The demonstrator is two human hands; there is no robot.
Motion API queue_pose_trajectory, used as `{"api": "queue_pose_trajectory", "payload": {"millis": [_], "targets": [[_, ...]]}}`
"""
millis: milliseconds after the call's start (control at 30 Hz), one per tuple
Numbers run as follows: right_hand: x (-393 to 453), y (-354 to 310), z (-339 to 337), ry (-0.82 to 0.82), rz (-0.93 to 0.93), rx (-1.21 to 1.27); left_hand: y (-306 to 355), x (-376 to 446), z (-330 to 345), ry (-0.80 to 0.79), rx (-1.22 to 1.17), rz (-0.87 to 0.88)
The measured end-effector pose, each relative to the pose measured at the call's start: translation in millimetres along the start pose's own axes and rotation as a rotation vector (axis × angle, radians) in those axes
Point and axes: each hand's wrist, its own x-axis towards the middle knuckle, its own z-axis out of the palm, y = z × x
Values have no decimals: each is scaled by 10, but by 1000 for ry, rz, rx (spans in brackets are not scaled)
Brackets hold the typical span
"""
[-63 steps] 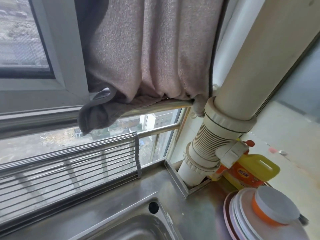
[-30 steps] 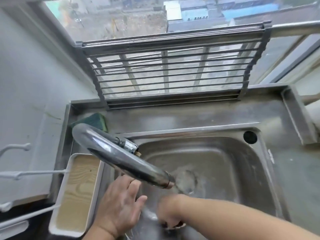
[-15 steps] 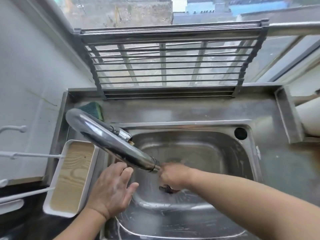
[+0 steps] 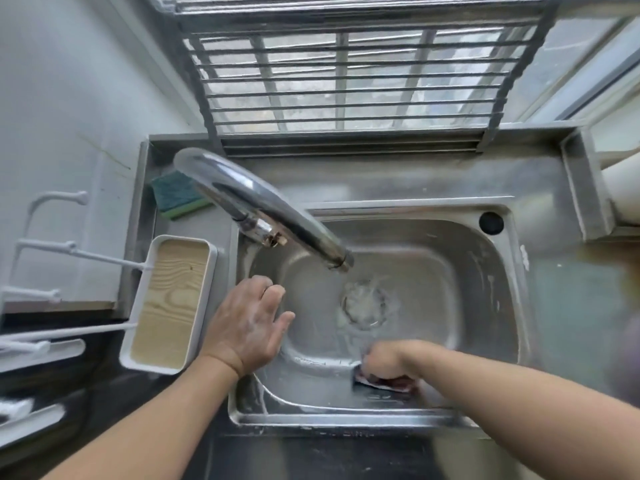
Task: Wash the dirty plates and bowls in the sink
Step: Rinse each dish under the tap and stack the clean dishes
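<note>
Item: my right hand (image 4: 382,358) grips a dark scrubbing pad (image 4: 384,381) at lower right of the sink (image 4: 485,271); left hand (image 4: 249,323) hovers open, lower left, no dishes visible.

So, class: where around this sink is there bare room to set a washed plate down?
Free: the steel ledge between the drying rack and basin, right of the faucet; also the counter right of the basin. Crowded: left side, with sponge, wooden tray, left hand; right hand grips something at the basin's front.
</note>
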Motion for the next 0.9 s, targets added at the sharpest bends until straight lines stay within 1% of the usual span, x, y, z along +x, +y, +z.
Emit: {"api": "queue_pose_trajectory", "payload": {"millis": [100,133,200,233,267,300,333,367,400,467,500,567,667,800,833,900], "targets": [[-43,-526,1,-215,-68,613,3,2,-37,12,-59,1],[-101,-715,-13,-233,-115,789,-6,8,-53,14,-87,-1],[-323,-1105,54,-174,-217,1069,-7,51,-100,-5,-191,-51],[-442,-1328,90,-110,-228,1134,-4,92,-145,-21,-267,-114],[-487,-1510,203,3,-243,1166,2,136,-199,-49,-353,-180],[-486,-1643,346,152,-286,1047,8,181,-250,-91,-423,-226],[-445,-1749,514,278,-329,836,11,215,-297,-140,-456,-239],[-443,-1810,669,368,-331,576,23,233,-344,-193,-457,-226],[-457,-1831,803,469,-304,367,29,238,-366,-245,-439,-199],[-564,-1766,927,605,-256,124,41,204,-403,-321,-396,-156],[-654,-1687,941,620,-246,25,44,184,-416,-344,-380,-150],[-721,-1464,928,584,-222,-155,76,150,-459,-362,-365,-147],[-854,-930,749,492,-158,-288,174,139,-527,-351,-372,-160],[-1177,-81,491,444,-102,-391,368,52,-665,-367,-362,-152],[-1255,128,429,427,-54,-386,411,22,-688,-373,-357,-153],[-1414,490,319,476,49,-335,466,-26,-702,-379,-363,-157]]}}
